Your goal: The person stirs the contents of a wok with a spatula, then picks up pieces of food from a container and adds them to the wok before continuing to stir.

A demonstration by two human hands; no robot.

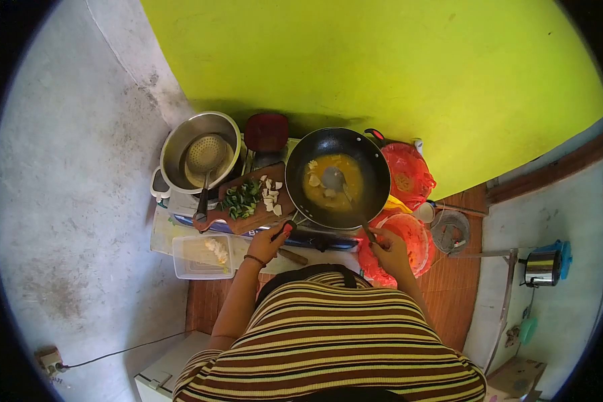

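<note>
Striped cloth of a shirt (328, 335) is seen nearest the camera, below both hands. By the left hand (264, 245), clamped on its handle, the wok (374, 171) is held; it is placed ahead of and between the hands, with yellow sauce (335, 161) inside. By the right hand (390, 252) the spatula (367, 230) is gripped, its head dipped in the sauce. If the spatula is pushed hard, sauce could be slopped over the rim; were the left hold loosened, the wok could be tipped. Just ahead of the left hand a board (286, 199) is set; by a swung handle, greens (241, 199) could be knocked off. Red plastic (415, 231), bunched beside the right hand, could be melted if heat is on; no flame can be made out.
</note>
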